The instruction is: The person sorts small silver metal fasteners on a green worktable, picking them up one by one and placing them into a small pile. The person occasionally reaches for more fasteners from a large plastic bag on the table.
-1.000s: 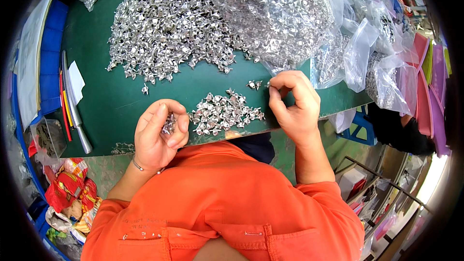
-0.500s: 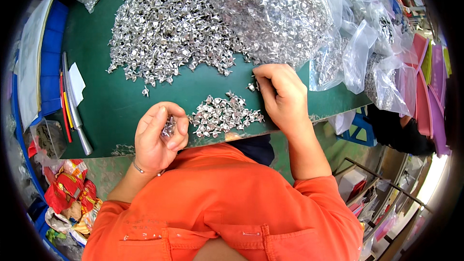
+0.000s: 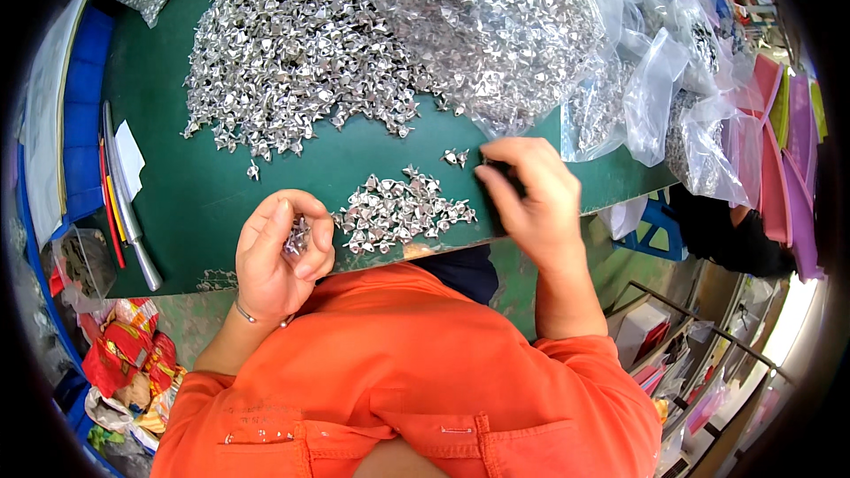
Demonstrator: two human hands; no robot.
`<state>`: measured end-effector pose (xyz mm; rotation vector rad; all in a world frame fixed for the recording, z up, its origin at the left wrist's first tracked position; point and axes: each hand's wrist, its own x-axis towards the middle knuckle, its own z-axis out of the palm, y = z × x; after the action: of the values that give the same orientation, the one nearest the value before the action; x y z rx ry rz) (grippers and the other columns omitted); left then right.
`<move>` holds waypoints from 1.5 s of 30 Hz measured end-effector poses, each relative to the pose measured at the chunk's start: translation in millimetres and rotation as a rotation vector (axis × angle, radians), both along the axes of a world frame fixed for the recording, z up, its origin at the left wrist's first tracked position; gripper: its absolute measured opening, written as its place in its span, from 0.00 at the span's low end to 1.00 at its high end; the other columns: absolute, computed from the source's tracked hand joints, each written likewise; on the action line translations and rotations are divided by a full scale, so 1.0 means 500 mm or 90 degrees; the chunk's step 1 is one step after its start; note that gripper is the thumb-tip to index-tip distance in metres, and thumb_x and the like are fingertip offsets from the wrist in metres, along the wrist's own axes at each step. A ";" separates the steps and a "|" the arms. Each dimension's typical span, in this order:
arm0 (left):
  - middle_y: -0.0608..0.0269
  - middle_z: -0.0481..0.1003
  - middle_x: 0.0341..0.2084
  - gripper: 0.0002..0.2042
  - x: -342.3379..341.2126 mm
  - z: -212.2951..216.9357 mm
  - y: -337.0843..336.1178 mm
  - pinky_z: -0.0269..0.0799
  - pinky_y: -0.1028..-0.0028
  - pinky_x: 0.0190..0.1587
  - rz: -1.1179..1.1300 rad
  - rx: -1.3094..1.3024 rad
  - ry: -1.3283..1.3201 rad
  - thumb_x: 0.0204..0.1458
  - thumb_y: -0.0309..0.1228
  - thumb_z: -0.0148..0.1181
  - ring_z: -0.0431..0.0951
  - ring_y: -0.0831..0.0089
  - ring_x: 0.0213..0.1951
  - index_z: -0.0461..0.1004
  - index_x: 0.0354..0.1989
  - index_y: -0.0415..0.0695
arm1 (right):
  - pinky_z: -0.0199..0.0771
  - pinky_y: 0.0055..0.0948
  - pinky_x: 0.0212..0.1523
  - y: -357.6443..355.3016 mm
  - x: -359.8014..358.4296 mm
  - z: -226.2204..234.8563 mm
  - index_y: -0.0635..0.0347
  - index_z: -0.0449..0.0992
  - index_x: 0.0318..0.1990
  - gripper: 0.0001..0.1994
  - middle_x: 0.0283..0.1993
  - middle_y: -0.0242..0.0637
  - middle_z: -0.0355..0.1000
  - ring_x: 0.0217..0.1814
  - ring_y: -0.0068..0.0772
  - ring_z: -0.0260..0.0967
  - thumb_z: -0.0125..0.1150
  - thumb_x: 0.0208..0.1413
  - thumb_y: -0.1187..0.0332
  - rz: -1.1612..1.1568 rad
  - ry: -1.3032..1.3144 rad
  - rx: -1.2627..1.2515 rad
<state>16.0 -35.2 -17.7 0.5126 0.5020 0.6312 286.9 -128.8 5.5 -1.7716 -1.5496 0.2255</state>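
My left hand (image 3: 282,243) is closed, palm up, around several small silvery metal parts (image 3: 297,235) with pointed prongs. Just right of it, near the table's front edge, lies a small pile of the same metal parts (image 3: 398,212). My right hand (image 3: 538,190) is curled above the table, right of that pile. Between its thumb and forefinger tips shows a small dark spot, too blurred to name. A few loose parts (image 3: 454,158) lie just left of those fingertips. Farther back spreads a large heap of the parts (image 3: 292,62).
Clear plastic bags of parts (image 3: 496,44) cover the back and right of the green table (image 3: 159,186). At left lie a tapered metal rod (image 3: 133,221), pens (image 3: 113,204) and a blue bin (image 3: 88,97). One stray part (image 3: 253,170) sits before the heap. A blue stool (image 3: 655,228) stands right.
My right hand has moved right and nearer to me, away from the few loose parts, which now show more fully. My left hand stays closed on its metal parts. The view has shifted slightly.
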 end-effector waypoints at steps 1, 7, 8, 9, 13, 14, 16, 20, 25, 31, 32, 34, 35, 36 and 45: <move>0.57 0.71 0.29 0.16 0.001 0.001 0.000 0.55 0.82 0.18 0.002 0.001 0.003 0.73 0.38 0.39 0.57 0.84 0.16 0.70 0.47 0.37 | 0.76 0.36 0.43 0.004 0.003 -0.016 0.62 0.78 0.37 0.09 0.37 0.41 0.78 0.38 0.46 0.76 0.69 0.48 0.81 0.029 -0.060 0.042; 0.57 0.71 0.29 0.16 0.000 -0.001 0.000 0.56 0.82 0.18 0.004 -0.003 0.001 0.73 0.37 0.39 0.57 0.84 0.16 0.70 0.47 0.36 | 0.77 0.35 0.41 -0.014 0.007 -0.002 0.65 0.78 0.38 0.07 0.39 0.42 0.77 0.38 0.44 0.76 0.65 0.51 0.83 0.028 0.105 -0.015; 0.57 0.71 0.29 0.16 -0.001 -0.001 -0.001 0.56 0.82 0.18 0.002 -0.004 -0.001 0.73 0.37 0.39 0.57 0.84 0.16 0.70 0.47 0.36 | 0.77 0.34 0.40 -0.012 0.008 -0.001 0.65 0.78 0.38 0.07 0.39 0.42 0.77 0.38 0.43 0.76 0.64 0.52 0.84 0.017 0.074 -0.007; 0.56 0.71 0.29 0.16 -0.003 -0.002 -0.001 0.56 0.82 0.18 0.003 -0.005 -0.004 0.73 0.37 0.39 0.57 0.84 0.16 0.70 0.47 0.36 | 0.77 0.34 0.40 -0.010 0.010 0.000 0.65 0.78 0.38 0.07 0.39 0.43 0.76 0.38 0.42 0.76 0.64 0.52 0.84 0.009 0.042 0.002; 0.56 0.71 0.29 0.17 -0.001 -0.002 0.000 0.56 0.82 0.18 0.003 -0.002 -0.008 0.73 0.38 0.39 0.57 0.84 0.16 0.70 0.47 0.36 | 0.76 0.32 0.40 -0.027 0.024 0.008 0.64 0.78 0.37 0.07 0.38 0.42 0.76 0.38 0.42 0.75 0.65 0.51 0.83 -0.074 0.027 0.030; 0.56 0.71 0.29 0.17 -0.002 -0.003 -0.001 0.56 0.82 0.18 0.003 -0.002 -0.009 0.73 0.38 0.39 0.57 0.84 0.16 0.70 0.47 0.36 | 0.76 0.33 0.40 -0.025 0.019 0.006 0.64 0.78 0.37 0.08 0.38 0.42 0.76 0.39 0.42 0.75 0.66 0.50 0.83 -0.054 0.020 0.021; 0.56 0.71 0.29 0.16 -0.001 -0.003 -0.001 0.56 0.82 0.19 0.000 0.000 -0.011 0.72 0.38 0.39 0.57 0.84 0.16 0.69 0.48 0.36 | 0.76 0.34 0.41 -0.022 0.006 0.000 0.63 0.78 0.37 0.09 0.38 0.41 0.76 0.39 0.43 0.75 0.68 0.49 0.82 -0.019 0.003 0.005; 0.56 0.71 0.29 0.17 -0.003 -0.002 -0.001 0.57 0.82 0.19 0.003 -0.006 -0.010 0.73 0.38 0.39 0.58 0.84 0.16 0.69 0.48 0.36 | 0.76 0.34 0.41 -0.015 0.005 -0.019 0.63 0.78 0.37 0.09 0.39 0.41 0.78 0.40 0.42 0.76 0.69 0.48 0.81 0.025 -0.060 0.029; 0.55 0.71 0.30 0.17 -0.002 -0.003 0.000 0.58 0.81 0.19 0.002 -0.012 -0.007 0.73 0.38 0.39 0.58 0.83 0.17 0.69 0.48 0.36 | 0.77 0.34 0.39 -0.003 -0.018 -0.001 0.63 0.79 0.37 0.09 0.38 0.41 0.78 0.38 0.42 0.76 0.69 0.48 0.82 0.094 0.047 0.064; 0.55 0.72 0.29 0.17 -0.004 -0.003 -0.002 0.57 0.81 0.19 0.001 -0.010 -0.011 0.73 0.38 0.39 0.58 0.83 0.17 0.69 0.48 0.36 | 0.75 0.35 0.37 0.018 -0.003 -0.026 0.62 0.79 0.36 0.11 0.37 0.38 0.76 0.38 0.42 0.74 0.69 0.44 0.83 0.080 -0.095 0.106; 0.54 0.73 0.30 0.17 -0.004 -0.003 -0.001 0.57 0.81 0.20 0.002 -0.019 -0.027 0.72 0.37 0.39 0.59 0.83 0.17 0.70 0.48 0.36 | 0.74 0.34 0.37 0.020 0.002 -0.023 0.62 0.79 0.35 0.11 0.36 0.38 0.75 0.37 0.41 0.73 0.69 0.43 0.84 0.083 -0.110 0.112; 0.52 0.75 0.31 0.16 -0.001 -0.005 0.001 0.57 0.80 0.21 0.002 -0.038 -0.064 0.72 0.35 0.41 0.60 0.82 0.18 0.72 0.48 0.35 | 0.75 0.34 0.37 0.012 0.014 -0.016 0.62 0.79 0.35 0.11 0.37 0.38 0.76 0.37 0.41 0.74 0.69 0.43 0.84 0.134 -0.067 0.074; 0.53 0.74 0.31 0.16 -0.002 -0.004 0.002 0.57 0.81 0.20 -0.002 -0.023 -0.045 0.72 0.36 0.40 0.60 0.82 0.18 0.71 0.48 0.35 | 0.76 0.34 0.38 0.008 0.016 -0.013 0.63 0.79 0.35 0.11 0.37 0.38 0.76 0.37 0.41 0.74 0.69 0.43 0.84 0.160 -0.046 0.054; 0.55 0.73 0.30 0.17 -0.003 -0.004 0.001 0.57 0.81 0.20 -0.006 -0.011 -0.026 0.73 0.37 0.39 0.59 0.83 0.17 0.70 0.48 0.36 | 0.77 0.33 0.39 0.000 0.013 -0.013 0.64 0.80 0.34 0.09 0.37 0.40 0.77 0.37 0.41 0.76 0.68 0.45 0.85 0.113 0.002 0.066; 0.55 0.72 0.30 0.17 -0.002 -0.002 0.002 0.58 0.81 0.20 -0.008 -0.006 -0.011 0.73 0.38 0.38 0.59 0.83 0.17 0.69 0.49 0.36 | 0.77 0.32 0.37 0.003 -0.002 -0.013 0.63 0.79 0.37 0.10 0.36 0.40 0.77 0.36 0.41 0.75 0.68 0.47 0.83 0.094 0.019 0.042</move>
<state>14.9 -34.1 -18.6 0.5002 0.4848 0.6198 286.0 -127.5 -0.9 -1.5979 -1.6496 0.2672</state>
